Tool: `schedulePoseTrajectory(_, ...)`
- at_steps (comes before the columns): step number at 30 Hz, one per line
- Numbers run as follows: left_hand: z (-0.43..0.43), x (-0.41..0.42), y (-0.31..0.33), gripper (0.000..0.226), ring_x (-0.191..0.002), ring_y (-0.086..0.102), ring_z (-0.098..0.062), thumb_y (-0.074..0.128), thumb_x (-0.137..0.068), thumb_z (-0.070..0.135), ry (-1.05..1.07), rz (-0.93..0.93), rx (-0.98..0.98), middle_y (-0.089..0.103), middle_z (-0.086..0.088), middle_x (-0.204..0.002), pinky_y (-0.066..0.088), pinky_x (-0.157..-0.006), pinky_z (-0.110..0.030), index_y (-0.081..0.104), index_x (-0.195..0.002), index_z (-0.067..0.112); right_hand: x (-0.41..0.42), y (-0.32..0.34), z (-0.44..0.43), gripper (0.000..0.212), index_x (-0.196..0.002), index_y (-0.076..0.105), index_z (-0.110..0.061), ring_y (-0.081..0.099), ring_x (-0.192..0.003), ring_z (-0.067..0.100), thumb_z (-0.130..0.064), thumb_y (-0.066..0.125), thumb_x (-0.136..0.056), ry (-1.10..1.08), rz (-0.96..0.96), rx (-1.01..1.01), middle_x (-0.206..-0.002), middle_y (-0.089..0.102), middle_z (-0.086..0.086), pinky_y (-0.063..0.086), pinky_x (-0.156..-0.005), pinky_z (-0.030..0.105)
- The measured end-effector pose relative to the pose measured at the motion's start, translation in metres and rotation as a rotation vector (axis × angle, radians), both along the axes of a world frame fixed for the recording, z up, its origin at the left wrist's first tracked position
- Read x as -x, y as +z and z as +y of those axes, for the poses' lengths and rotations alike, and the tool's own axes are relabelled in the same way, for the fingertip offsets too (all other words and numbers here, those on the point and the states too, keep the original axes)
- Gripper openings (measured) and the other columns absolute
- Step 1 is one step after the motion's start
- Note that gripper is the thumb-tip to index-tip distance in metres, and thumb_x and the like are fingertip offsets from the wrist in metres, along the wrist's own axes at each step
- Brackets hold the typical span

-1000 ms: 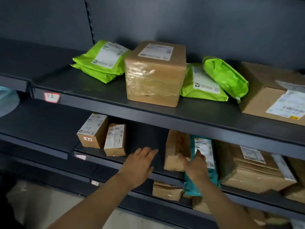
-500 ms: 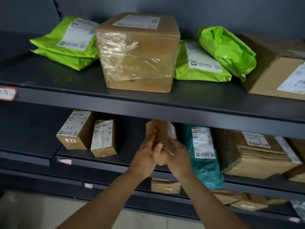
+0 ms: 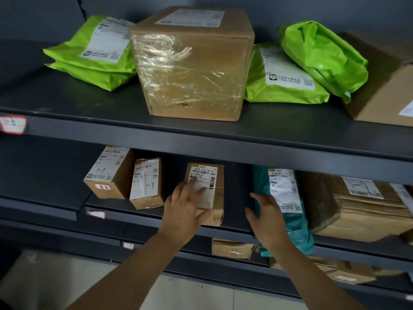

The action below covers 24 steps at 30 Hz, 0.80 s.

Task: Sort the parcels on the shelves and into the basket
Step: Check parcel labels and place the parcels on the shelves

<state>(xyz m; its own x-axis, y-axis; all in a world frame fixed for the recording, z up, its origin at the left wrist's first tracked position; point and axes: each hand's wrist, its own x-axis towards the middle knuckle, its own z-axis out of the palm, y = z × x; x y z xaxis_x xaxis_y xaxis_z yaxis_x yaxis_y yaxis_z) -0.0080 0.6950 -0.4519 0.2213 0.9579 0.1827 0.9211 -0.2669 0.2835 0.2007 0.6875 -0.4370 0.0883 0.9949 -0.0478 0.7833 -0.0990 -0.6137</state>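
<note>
One small box (image 3: 207, 175), lately gripped in both hands, has been stood on the shelf (image 3: 234, 221) left of the teal mailer (image 3: 299, 231); the left hand (image 3: 184, 209) is laid flat on it, the right hand (image 3: 266, 218) spread empty.

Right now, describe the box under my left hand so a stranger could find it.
Look at the middle shelf, below the big taped box. Of three small brown boxes there, the rightmost box stands alone, the left hand on its label.

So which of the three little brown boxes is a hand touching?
The rightmost small box, nearest the teal bag: only it has the left hand resting on its label.
</note>
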Motion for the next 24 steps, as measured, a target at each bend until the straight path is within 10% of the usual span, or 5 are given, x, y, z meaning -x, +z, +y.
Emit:
schedulePoseTrajectory(3,-0.002,-0.007,-0.007,0.050,-0.109,0.051,-0.024,0.081,-0.061,0.045,-0.136,0.197,-0.154,0.060,-0.001,-0.118,0.052,-0.083,-0.046,0.070,-0.106,0.026,-0.012,-0.006,-0.003,0.044,-0.132,0.053,-0.013,0.049,-0.121,0.021,-0.016,0.063,-0.089,0.003,-0.025,-0.047,-0.132,0.051,0.008,0.034,-0.100,0.019)
schedulePoseTrajectory(12,0.012,-0.012,-0.017,0.056,-0.088,0.064,-0.036,0.085,-0.059,0.007,-0.029,0.300,-0.199,0.067,-0.010,-0.108,0.052,-0.080,-0.058,0.069,-0.111,0.020,-0.043,-0.021,-0.014,0.059,-0.140,0.043,-0.017,0.031,-0.134,0.033,-0.029,0.064,-0.087,-0.057,-0.269,-0.013,-0.146,0.034,0.013,0.032,-0.109,0.045)
schedulePoseTrajectory(24,0.013,-0.026,-0.012,0.038,-0.106,0.060,-0.031,0.066,-0.080,0.021,-0.122,0.218,-0.300,0.064,-0.009,-0.113,0.046,-0.090,-0.047,0.065,-0.117,0.013,-0.037,-0.045,-0.016,0.062,-0.149,0.009,-0.041,0.011,-0.143,0.031,-0.054,0.036,-0.095,0.116,-0.400,0.356,-0.159,0.001,0.000,0.017,-0.116,0.048)
